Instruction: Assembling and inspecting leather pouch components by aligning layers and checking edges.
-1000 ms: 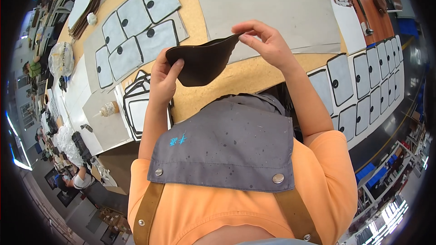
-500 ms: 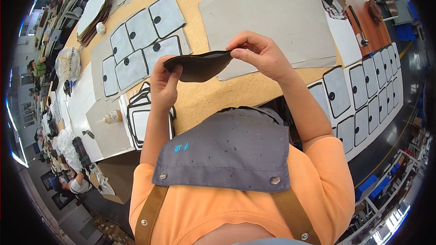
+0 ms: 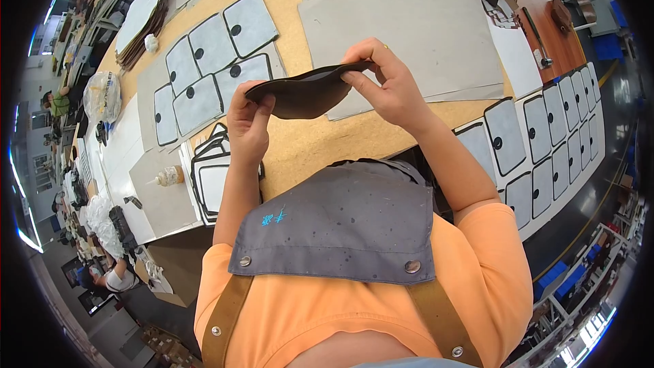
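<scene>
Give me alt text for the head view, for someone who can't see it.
The left hand and right hand hold a dark pouch-like piece by opposite ends above a tan table. Large grey sheets lie beyond it, with black-edged pale panels to both sides.

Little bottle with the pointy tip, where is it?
In the head view, the little bottle is at the left, on a grey sheet, left of the pile of black-edged panels and lower than the left hand.
</scene>
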`<state>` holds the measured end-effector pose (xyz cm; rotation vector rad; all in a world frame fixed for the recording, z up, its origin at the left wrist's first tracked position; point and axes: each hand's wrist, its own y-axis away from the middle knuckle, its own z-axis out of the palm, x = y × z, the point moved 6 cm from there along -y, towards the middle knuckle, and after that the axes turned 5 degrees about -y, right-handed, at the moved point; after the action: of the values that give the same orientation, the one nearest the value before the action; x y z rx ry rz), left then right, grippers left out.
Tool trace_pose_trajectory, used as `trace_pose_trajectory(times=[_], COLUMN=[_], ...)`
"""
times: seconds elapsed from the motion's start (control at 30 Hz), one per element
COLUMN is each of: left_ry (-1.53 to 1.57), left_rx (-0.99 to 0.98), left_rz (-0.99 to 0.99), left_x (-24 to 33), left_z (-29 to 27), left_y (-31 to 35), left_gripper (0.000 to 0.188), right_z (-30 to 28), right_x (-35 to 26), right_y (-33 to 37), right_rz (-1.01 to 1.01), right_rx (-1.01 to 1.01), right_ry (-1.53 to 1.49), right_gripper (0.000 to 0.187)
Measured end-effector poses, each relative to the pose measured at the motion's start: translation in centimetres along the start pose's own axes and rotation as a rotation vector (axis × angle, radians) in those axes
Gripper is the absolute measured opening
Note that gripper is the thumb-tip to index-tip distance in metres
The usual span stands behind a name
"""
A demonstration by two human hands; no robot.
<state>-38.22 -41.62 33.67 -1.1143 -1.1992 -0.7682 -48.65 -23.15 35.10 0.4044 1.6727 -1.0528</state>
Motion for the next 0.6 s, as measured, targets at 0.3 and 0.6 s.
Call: trace_pose_trajectory(times=[0.3, 0.6], left_ry=[-0.039, -0.101], left_rx=[-0.021, -0.048], left_rz=[0.052, 0.094], left_x=[0.1, 0.4], left_z=[-0.1, 0.2], left_y=[0.0, -0.2], left_gripper=[0.019, 0.021], right_z=[-0.2, -0.4], right_x=[1.2, 0.1], right_y=[0.2, -0.2], right_rz=[0.258, 0.179], right_rx=[-0.081, -0.108], right_ry=[-0.347, -0.138], right_gripper=[0.01, 0.01])
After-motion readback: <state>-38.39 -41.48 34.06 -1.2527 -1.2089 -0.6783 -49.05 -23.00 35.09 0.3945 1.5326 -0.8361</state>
